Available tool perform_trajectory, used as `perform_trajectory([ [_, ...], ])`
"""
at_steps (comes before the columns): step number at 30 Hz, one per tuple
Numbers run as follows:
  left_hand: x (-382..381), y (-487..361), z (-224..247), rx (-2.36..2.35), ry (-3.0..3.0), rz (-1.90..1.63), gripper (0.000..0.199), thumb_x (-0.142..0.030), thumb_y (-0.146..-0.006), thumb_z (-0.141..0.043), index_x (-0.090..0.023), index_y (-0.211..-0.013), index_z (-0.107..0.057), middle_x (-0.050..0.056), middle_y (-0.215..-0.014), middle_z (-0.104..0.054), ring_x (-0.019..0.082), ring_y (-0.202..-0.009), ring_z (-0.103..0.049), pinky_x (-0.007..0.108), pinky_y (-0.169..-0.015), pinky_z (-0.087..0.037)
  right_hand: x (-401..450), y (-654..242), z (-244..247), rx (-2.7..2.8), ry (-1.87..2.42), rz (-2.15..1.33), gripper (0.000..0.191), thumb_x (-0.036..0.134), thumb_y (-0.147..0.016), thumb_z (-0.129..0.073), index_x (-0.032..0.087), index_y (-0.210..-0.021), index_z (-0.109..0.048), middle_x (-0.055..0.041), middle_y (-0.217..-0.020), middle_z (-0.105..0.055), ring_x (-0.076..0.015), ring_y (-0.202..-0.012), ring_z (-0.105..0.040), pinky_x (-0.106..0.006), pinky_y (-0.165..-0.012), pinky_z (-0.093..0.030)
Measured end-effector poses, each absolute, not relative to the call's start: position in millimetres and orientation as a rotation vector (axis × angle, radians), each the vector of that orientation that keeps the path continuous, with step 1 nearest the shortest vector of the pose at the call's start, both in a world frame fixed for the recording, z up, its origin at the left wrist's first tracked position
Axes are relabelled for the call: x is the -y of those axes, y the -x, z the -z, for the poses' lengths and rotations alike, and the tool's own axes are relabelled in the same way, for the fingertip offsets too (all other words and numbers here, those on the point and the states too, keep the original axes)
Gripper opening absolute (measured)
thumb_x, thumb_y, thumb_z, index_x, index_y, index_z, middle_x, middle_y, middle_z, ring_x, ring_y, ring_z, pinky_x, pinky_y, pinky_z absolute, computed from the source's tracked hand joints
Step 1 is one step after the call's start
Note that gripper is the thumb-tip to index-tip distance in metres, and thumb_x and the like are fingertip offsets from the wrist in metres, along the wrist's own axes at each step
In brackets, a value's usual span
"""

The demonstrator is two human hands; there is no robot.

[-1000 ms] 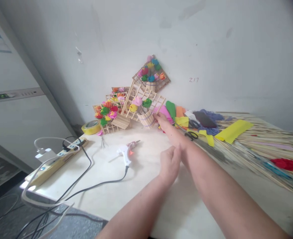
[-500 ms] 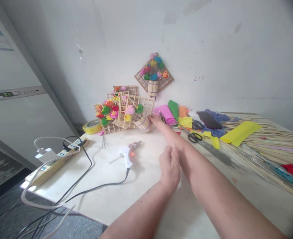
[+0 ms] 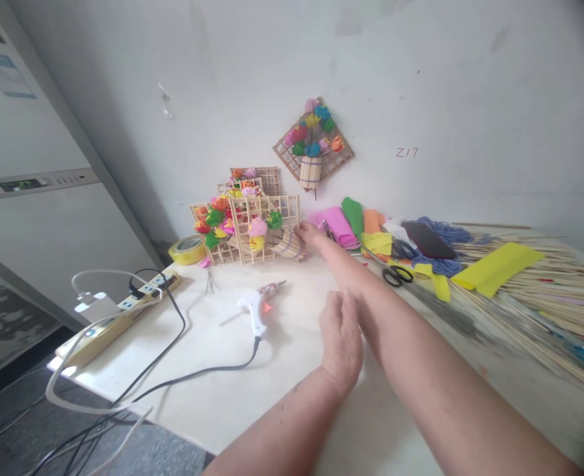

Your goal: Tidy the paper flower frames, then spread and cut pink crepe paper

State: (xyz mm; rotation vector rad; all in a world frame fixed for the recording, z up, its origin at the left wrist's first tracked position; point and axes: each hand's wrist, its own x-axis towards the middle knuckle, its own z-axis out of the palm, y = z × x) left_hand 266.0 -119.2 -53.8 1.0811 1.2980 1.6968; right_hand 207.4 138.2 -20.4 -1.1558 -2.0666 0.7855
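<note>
Placement seems the step: from afar, my right hand (image 3: 310, 234) pinches the flowered panel (image 3: 259, 227) near the back of the table (image 3: 292, 383), left hand (image 3: 340, 337) curled, contents hidden, and I'd judge gentle release next.

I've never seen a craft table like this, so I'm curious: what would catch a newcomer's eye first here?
Probably the diamond-shaped flower panel up against the pale wall. Next, perhaps, the upright flower panel on the table below, with the right hand at the right edge of its stick-built vase. The white glue gun also stands out, left of the left hand.
</note>
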Motion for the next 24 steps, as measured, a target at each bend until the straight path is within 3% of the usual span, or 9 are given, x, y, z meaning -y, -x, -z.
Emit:
perform_trajectory([
  [8, 118, -265, 52, -1.301, -0.994, -1.690, 0.045, -0.062, -0.086, -0.039, -0.020, -0.070, -0.039, -0.003, -0.063, -0.040, 0.011, -0.060, -0.037, 0.024, -0.055, -0.034, -145, -199, 15, 2.118, 1.049, -0.758, 0.010, 0.019, -0.088, -0.052, 0.016, -0.089, -0.061, -0.0067, -0.094, -0.068, -0.0142, -0.081, -0.059, -0.026, -0.077, -0.046],
  [24, 117, -265, 51, -1.275, -0.886, -1.671, 0.048, -0.068, -0.080, -0.044, -0.021, -0.071, -0.039, -0.003, -0.063, -0.041, 0.011, -0.059, -0.039, 0.023, -0.054, -0.036, -166, -199, 23, 2.094, 1.133, -0.717, 0.014, 0.024, -0.089, -0.051, 0.016, -0.092, -0.063, -0.0109, -0.099, -0.068, -0.0175, -0.089, -0.061, -0.028, -0.083, -0.045],
])
